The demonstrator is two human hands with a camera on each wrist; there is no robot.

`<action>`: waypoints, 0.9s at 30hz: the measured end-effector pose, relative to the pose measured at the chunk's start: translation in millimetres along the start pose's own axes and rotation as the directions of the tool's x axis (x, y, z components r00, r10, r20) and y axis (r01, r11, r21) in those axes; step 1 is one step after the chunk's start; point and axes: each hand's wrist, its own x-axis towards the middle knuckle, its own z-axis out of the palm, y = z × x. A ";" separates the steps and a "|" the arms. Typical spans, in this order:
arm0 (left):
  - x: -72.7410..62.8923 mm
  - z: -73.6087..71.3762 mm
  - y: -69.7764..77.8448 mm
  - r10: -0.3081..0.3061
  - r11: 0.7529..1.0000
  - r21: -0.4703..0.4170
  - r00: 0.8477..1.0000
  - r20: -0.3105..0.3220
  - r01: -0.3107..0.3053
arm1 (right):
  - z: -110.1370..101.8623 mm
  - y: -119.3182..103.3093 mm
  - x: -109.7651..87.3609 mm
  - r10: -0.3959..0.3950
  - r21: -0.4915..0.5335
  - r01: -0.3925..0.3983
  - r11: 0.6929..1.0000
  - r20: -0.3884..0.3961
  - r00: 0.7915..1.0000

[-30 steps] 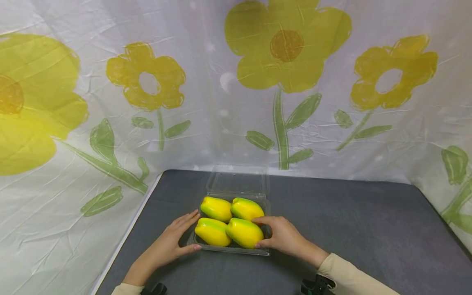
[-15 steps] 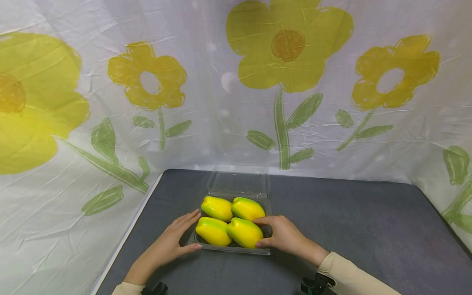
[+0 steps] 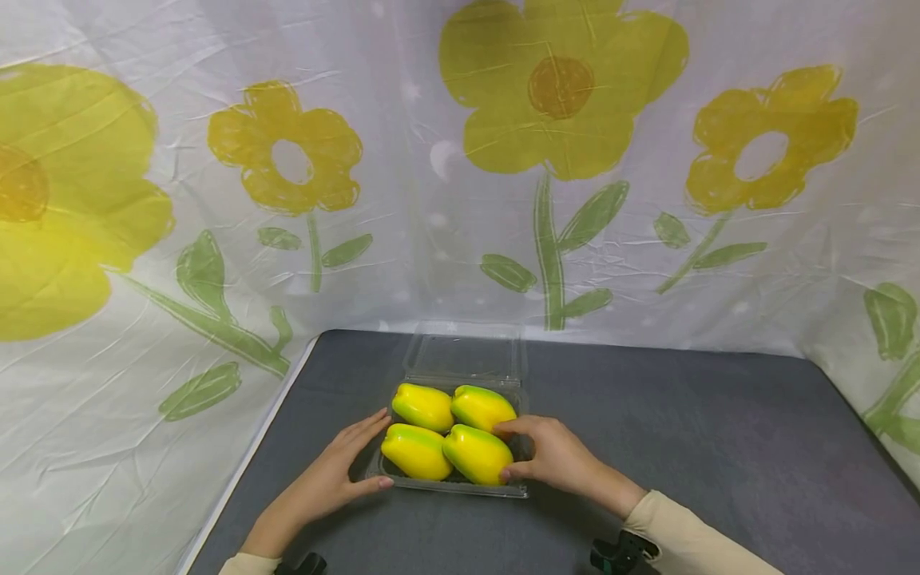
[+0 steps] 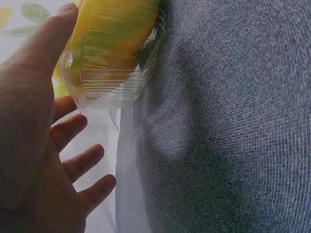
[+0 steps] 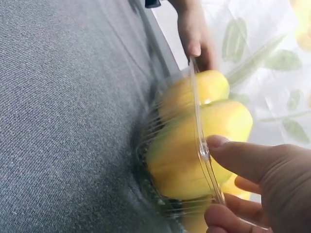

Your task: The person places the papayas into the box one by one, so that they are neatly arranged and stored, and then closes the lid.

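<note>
Several glossy yellow-green mangoes (image 3: 417, 452) lie in two rows inside a clear plastic clamshell box (image 3: 460, 487). Its lid (image 3: 463, 357) is folded back, away from me. My left hand (image 3: 334, 467) is at the box's left side, fingers extended and thumb at the near left corner. In the left wrist view the lower fingers (image 4: 92, 191) are spread beside the clear wall. My right hand (image 3: 557, 459) has its thumb and index finger about the right end of the front right mango (image 3: 477, 455). The right wrist view shows that thumb (image 5: 218, 141) beside the rim; the far fingertips are partly hidden.
The box sits on a dark grey cloth-covered table (image 3: 683, 447). A white curtain (image 3: 402, 200) printed with yellow flowers hangs behind the table and along its sides. Black wrist straps (image 3: 624, 553) show near both cuffs.
Almost nothing differs. My right hand has shifted very slightly at the front right mango; the left hand, box and other mangoes stay in place.
</note>
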 end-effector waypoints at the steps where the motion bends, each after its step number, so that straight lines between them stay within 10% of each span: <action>1: 0.0 0.2 -0.3 0.003 1.000 -0.003 1.000 -0.003 -0.003 | -0.9 0.5 -0.5 -0.001 0.007 0.001 1.000 -0.001 1.000; 27: 2.3 4.5 -6.3 0.021 0.996 -0.083 0.999 -0.030 -0.023 | -30.3 44.4 -4.1 0.132 0.110 -0.109 0.988 -0.231 0.964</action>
